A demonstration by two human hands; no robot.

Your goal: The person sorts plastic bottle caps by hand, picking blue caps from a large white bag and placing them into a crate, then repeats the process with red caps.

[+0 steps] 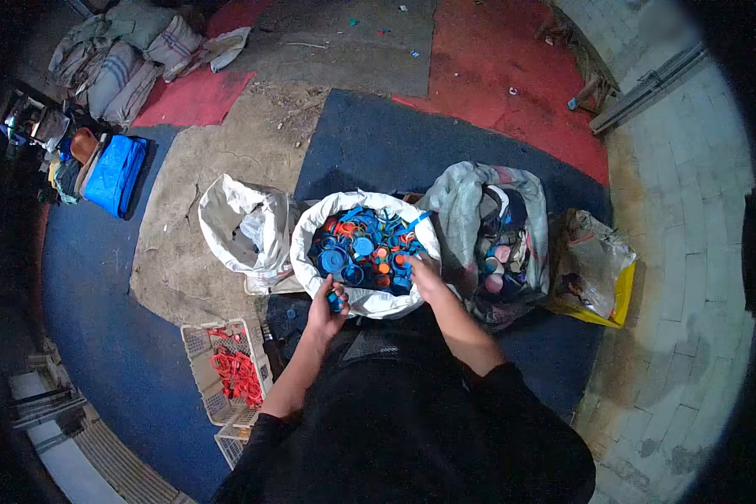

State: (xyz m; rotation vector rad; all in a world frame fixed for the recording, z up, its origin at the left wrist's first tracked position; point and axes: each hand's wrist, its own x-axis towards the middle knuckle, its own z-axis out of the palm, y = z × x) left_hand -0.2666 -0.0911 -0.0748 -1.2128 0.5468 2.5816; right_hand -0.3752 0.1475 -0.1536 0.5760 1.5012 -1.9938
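A white woven sack (304,252) with a rolled rim stands in front of me, filled with blue, orange and red plastic caps (363,245). At its near left rim, my left hand (322,312) is closed around a blue plastic cap (335,301); the palm hides part of it. My right hand (426,279) reaches over the right rim, its fingertips pinched at an orange cap (401,260) above the pile. A large round blue lid (333,260) lies among the caps on the left.
Left of the sack stands another white sack (218,227) with pale plastic inside. To the right are a grey-green sack (455,220) of mixed caps and a yellow-edged bag (620,298). A beige crate (195,353) holds red plastic pieces (237,376). A pale block wall (689,277) runs along the right.
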